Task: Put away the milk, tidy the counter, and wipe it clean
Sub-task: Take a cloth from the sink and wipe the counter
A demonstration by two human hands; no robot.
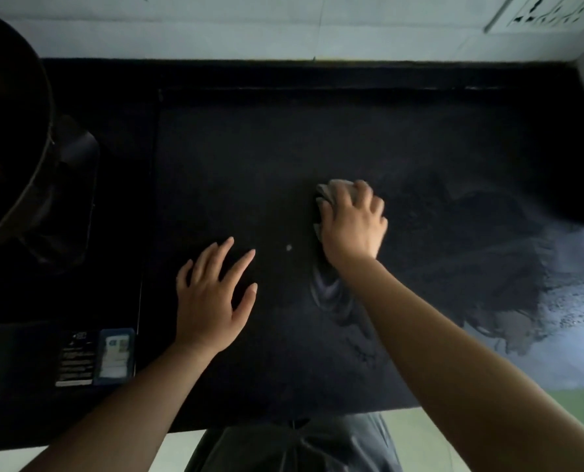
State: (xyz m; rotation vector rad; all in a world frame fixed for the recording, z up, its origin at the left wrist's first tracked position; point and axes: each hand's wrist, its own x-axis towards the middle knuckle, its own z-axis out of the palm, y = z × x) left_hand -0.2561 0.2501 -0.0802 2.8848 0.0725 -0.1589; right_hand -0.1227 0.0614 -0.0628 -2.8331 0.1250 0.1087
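Observation:
My right hand (pixel 353 221) presses a bunched grey cloth (pixel 328 192) onto the black counter (pixel 249 158) near its middle; only the cloth's far and left edges show past my fingers. My left hand (pixel 212 298) lies flat on the counter with its fingers spread and nothing in it, a little nearer and to the left of the cloth. Between the two hands sits a small pale speck (pixel 288 247). A wet smear (pixel 331 294) shines on the counter just under my right wrist. No milk is in view.
A large dark pan (pixel 8 131) sits on a black stove (pixel 79 233) at the left, with labels (pixel 96 357) on the stove's front. A wet patch (pixel 539 318) glistens at the right. A wall socket (pixel 545 11) is at the top right. The counter's front edge runs near my body.

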